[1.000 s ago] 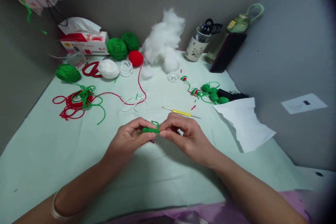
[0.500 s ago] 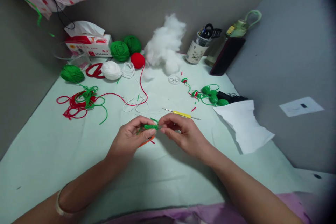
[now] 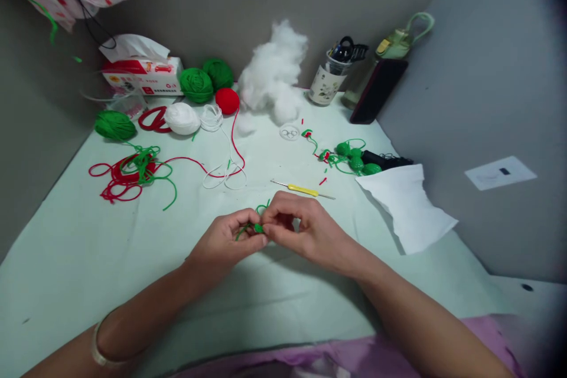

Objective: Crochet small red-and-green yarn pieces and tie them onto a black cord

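Head view, the only one: L hand (image 3: 228, 241) holds a small green stitched yarn piece (image 3: 258, 228) btwn thumb & fingers, low over the near-mid part of the desk covered w/ pale green cloth (image 3: 88, 236). R hand (image 3: 308, 225) is right beside it, thumb & index narrow, tips at the piece's R edge; can't tell what, if anything, is btwn them. Just beyond the hands, a thin metal hook w/ yellow grip (image 3: 302, 190) lies flat. Far L: tangled red & green yarn heap (image 3: 133, 171); behind it an oval green yarn ball (image 3: 115, 124), red loop handles (image 3: 153, 120) beside a white yarn ball (image 3: 182, 118), & a red yarn ball (image 3: 227, 101) w/ its strand running back to the heap. Back mid: fluffy white fiber pile (image 3: 272, 77). Back R: clear cup w/ floral label (image 3: 326, 84), upright, pens etc. in it; next to it a dark flat slab (image 3: 378, 91) tilted against a green-topped bottle (image 3: 396, 44). R side: sm. green yarn balls (image 3: 355, 163) near a creased white paper sheet (image 3: 403, 204).
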`<state>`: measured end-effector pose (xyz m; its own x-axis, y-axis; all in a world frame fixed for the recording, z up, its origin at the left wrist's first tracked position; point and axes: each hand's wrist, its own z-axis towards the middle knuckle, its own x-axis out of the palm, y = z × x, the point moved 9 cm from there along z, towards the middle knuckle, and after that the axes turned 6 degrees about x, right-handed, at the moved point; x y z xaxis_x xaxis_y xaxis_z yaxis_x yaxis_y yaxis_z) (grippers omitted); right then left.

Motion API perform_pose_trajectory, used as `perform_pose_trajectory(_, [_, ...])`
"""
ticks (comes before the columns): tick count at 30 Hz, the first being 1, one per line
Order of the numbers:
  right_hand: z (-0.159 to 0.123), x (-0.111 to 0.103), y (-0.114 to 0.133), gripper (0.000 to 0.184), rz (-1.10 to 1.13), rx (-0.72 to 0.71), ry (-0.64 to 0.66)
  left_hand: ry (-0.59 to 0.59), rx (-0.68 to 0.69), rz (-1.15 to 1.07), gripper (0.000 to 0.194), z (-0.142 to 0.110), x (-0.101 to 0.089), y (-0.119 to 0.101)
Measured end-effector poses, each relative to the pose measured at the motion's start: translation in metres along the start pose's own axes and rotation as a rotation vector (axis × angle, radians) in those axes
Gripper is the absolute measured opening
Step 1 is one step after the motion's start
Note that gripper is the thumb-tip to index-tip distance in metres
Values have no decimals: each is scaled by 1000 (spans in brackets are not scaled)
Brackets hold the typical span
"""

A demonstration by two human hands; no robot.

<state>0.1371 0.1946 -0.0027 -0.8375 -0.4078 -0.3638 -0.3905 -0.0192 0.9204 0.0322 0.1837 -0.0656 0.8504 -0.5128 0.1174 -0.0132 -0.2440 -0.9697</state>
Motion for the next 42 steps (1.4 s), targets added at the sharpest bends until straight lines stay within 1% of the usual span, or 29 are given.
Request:
perform_pose_trajectory(3, [1, -8, 3, 12, 167, 3, -81, 60, -32, -5, 16, -3, 7, 0])
perform_pose_trajectory(5, [0, -17, 4, 12, 281, -11, -156, 68, -30, 0, 18, -5, 6, -4])
perform_pose_trajectory(7, [0, -19, 5, 9, 332, -21, -177, 69, -16, 5, 21, -7, 3, -9])
perform_pose_trajectory(11, [2, -13, 0, 8, 358, 31, -137, 73, -14, -12, 25, -9, -1, -14])
perform_pose_trajectory(14, [4, -6, -6, 8, 381, 87, -51, 80, -25, -37, 24, -8, -1, -13])
perform_pose_trajectory(17, [2, 3, -7, 9, 324, 113, 62, 102, -34, -47, 21, -6, 3, -9])
perform_pose_trajectory(19, [1, 5, -5, 10, 256, 107, 79, 96, -38, -44, 20, -5, 4, -6])
perform_pose_trajectory(21, [0, 4, 0, 11, 190, 71, 48, 80, -28, -49, 19, -3, 5, -4])
perform_pose_trajectory(24, [0, -5, 5, 15, 179, 9, -59, 81, -36, -84, 21, -4, 10, -2])
perform_pose_trajectory(27, [0, -28, 2, 14, 307, -6, -247, 124, -98, -57, 22, -8, 18, 3])
perform_pose_trajectory(29, [0, -40, -3, 15, 419, 0, -326, 139, -125, -32, 21, -10, 20, 4])
perform_pose_trajectory(30, [1, -42, -6, 16, 482, 15, -322, 140, -126, -34, 21, -10, 20, 4])
perform_pose_trajectory(31, [2, -39, -9, 18, 553, 42, -275, 137, -120, -44, 21, -10, 18, 3])
perform_pose_trajectory(32, [4, -32, -12, 19, 629, 81, -191, 135, -110, -57, 22, -9, 16, 1])
perform_pose_trajectory(34, [6, -11, -14, 19, 761, 170, 24, 140, -88, -70, 24, -7, 13, -2])
perform_pose_trajectory(35, [6, -4, -13, 19, 803, 202, 110, 150, -83, -69, 23, -7, 12, -2])
perform_pose_trajectory(36, [6, -2, -13, 19, 826, 219, 154, 158, -84, -68, 22, -7, 12, -3])
perform_pose_trajectory(37, [7, -6, -12, 19, 835, 216, 147, 165, -89, -69, 21, -7, 13, -3])
perform_pose_trajectory(38, [8, -16, -13, 19, 832, 204, 90, 174, -98, -72, 20, -8, 13, -2])
perform_pose_trajectory(39, [9, -32, -15, 19, 822, 184, -2, 179, -110, -78, 18, -8, 14, -1])
perform_pose_trajectory(42, [4, -89, -22, 20, 750, 106, -319, 200, -139, -105, 15, -10, 17, 2])
